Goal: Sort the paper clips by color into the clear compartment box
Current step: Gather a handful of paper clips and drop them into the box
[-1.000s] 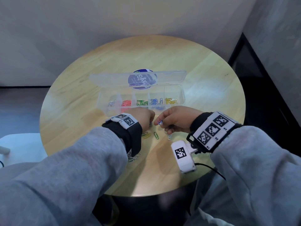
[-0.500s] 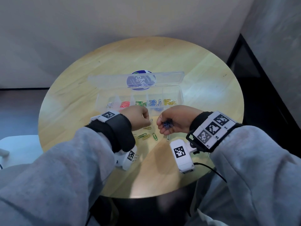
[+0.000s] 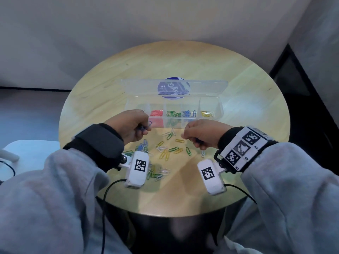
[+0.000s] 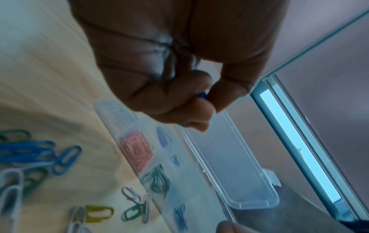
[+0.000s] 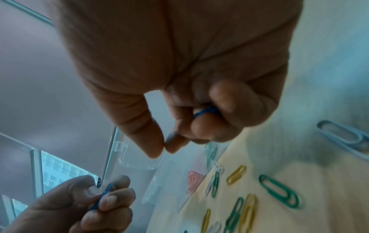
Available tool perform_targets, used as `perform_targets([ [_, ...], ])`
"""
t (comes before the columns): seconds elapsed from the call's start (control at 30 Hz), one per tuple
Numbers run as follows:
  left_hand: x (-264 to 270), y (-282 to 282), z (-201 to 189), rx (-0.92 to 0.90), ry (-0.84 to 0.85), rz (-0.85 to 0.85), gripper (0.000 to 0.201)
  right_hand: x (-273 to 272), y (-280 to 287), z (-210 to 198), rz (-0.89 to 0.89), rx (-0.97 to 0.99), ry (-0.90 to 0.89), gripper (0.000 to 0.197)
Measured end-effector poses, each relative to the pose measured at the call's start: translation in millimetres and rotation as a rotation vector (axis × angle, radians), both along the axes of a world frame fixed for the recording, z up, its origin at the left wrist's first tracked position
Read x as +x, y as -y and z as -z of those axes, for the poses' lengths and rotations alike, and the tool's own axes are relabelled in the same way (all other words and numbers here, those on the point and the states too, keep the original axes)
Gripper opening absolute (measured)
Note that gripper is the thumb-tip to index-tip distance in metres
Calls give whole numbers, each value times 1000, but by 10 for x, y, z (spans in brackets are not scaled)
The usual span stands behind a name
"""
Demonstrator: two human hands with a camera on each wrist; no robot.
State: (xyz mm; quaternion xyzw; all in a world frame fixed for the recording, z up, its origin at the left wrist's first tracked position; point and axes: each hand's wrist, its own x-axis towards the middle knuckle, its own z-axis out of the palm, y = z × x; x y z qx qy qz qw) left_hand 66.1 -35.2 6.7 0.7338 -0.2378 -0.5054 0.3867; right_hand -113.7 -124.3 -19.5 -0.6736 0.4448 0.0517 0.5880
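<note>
The clear compartment box (image 3: pixel 219 109) lies open on the round table, with white, red, green, blue and yellow clips in separate compartments. My left hand (image 3: pixel 134 125) hovers near the box's left end and pinches blue paper clips (image 3: pixel 146 126), also seen as blue clips (image 5: pixel 103 195) from the right wrist. My right hand (image 3: pixel 198 135) is curled over the table in front of the box and holds a blue clip (image 5: pixel 205 112) under its fingers. Loose green, yellow, white and blue clips (image 3: pixel 167 149) lie scattered between my wrists.
The box's lid (image 3: pixel 174 87) lies flat behind it, over a blue round sticker (image 3: pixel 173 88). A pile of mixed clips (image 3: pixel 156 173) sits by the left wrist camera. The table's (image 3: pixel 238 79) front edge is close under my wrists; a white seat (image 3: pixel 27 149) stands at the left.
My two hands have drawn apart: the left moved left toward the box's left end, the right stayed near the front. The scattered clips between them are now uncovered.
</note>
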Motion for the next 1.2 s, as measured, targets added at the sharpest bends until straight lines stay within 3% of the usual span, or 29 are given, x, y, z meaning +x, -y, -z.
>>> perform_targets([
  [0.17,182,-157,39,2,-18,-57,26,82,-93,48,-186,-218,-186,22],
  [0.3,327,-269,89,78,9,7,21,88,-196,89,-220,-324,-247,13],
  [0.4,469,-316,182,190,190,143,17,129,-293,107,-263,-423,-287,12],
  [0.53,594,-416,288,263,599,404,7,283,-418,72,-327,-463,-283,10],
  [0.6,586,-455,314,257,677,463,3,397,-453,32,-363,-483,-273,9],
  [0.83,438,-348,428,198,737,555,9,871,-665,117,-517,-566,-345,24],
  [1.2,356,-205,546,210,840,629,8,1014,-729,153,-658,-673,-437,11],
])
